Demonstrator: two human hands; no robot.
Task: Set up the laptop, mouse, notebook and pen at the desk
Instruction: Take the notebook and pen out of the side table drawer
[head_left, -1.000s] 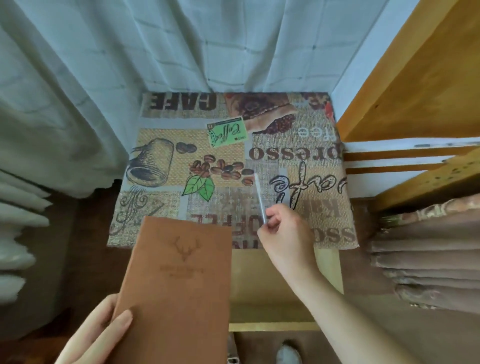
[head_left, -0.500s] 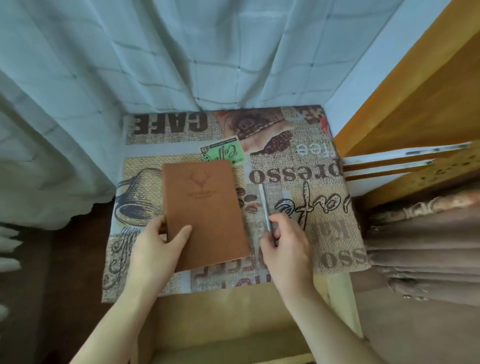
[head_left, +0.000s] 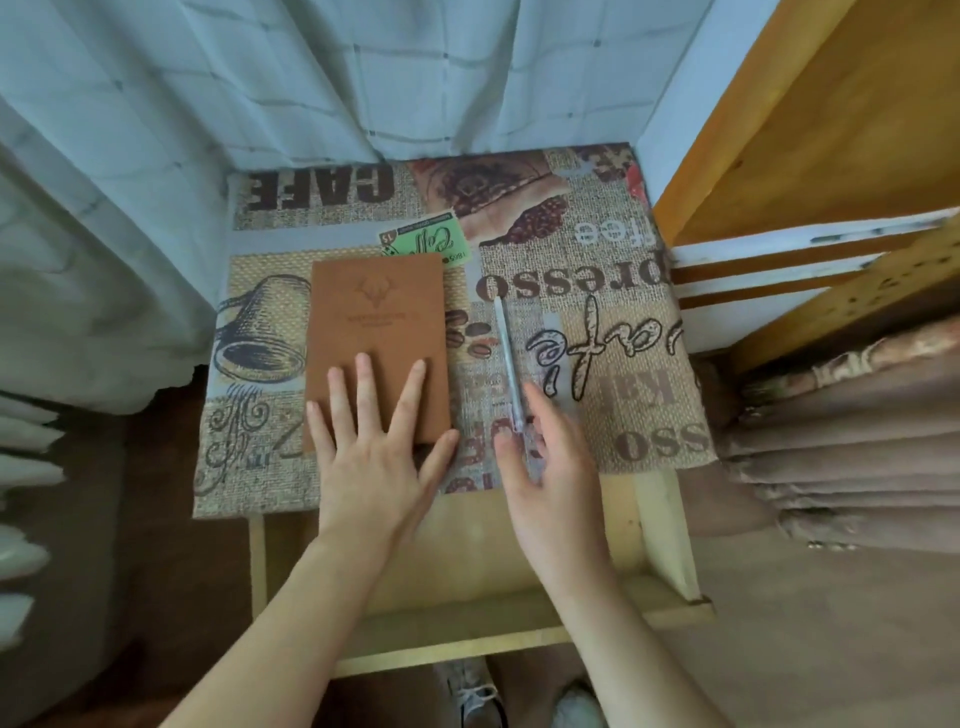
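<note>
Fingers (head_left: 363, 384) flat on notebook (head_left: 376, 322).

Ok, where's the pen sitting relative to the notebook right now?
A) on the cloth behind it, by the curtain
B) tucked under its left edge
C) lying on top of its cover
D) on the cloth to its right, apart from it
D: the pen lies on the printed cloth, clear of the notebook on its right.

both arms are bare, with no sleeves in view. the left hand (head_left: 371, 462) and the right hand (head_left: 550, 467) wear no rings, no watch and no gloves. the nails are short and plain. at 6 o'clock, two shoes (head_left: 480, 693) show, light grey, one with laces.
</note>
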